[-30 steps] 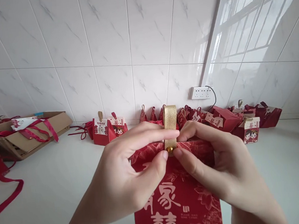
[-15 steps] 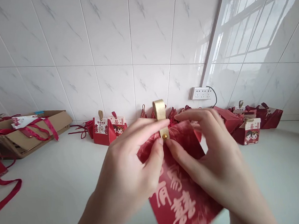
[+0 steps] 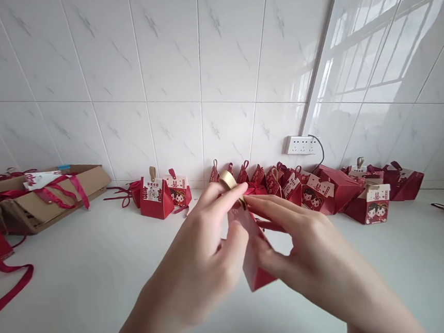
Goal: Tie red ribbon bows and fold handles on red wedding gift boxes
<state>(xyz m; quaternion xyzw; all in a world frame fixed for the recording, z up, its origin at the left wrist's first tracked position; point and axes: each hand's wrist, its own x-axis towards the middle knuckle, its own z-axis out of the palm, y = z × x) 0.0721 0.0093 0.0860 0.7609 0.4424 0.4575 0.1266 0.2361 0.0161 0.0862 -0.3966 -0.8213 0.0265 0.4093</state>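
Observation:
Between my hands, above the white counter, is a red gift box point(image 3: 253, 267) turned edge-on, with its narrow side toward me. A gold strap loop point(image 3: 228, 180) sticks up from its top. My left hand point(image 3: 209, 240) grips the upper left of the box, fingers over the top by the strap and thumb on the near side. My right hand point(image 3: 306, 242) holds the right side, its fingertips meeting the left ones at the top and its thumb lower down. The fingers partly hide the box top and the strap's stud.
Finished-looking red gift boxes point(image 3: 157, 198) stand along the tiled wall, with more clustered at the right point(image 3: 340, 187). A cardboard box point(image 3: 54, 202) holding red ribbons is at the left. A red ribbon point(image 3: 14, 283) trails over the counter. A power socket point(image 3: 301, 144) is on the wall.
The gift box has been turned from its broad lettered face to its narrow side and tilted. My right thumb has moved down off the strap's stud onto the box side.

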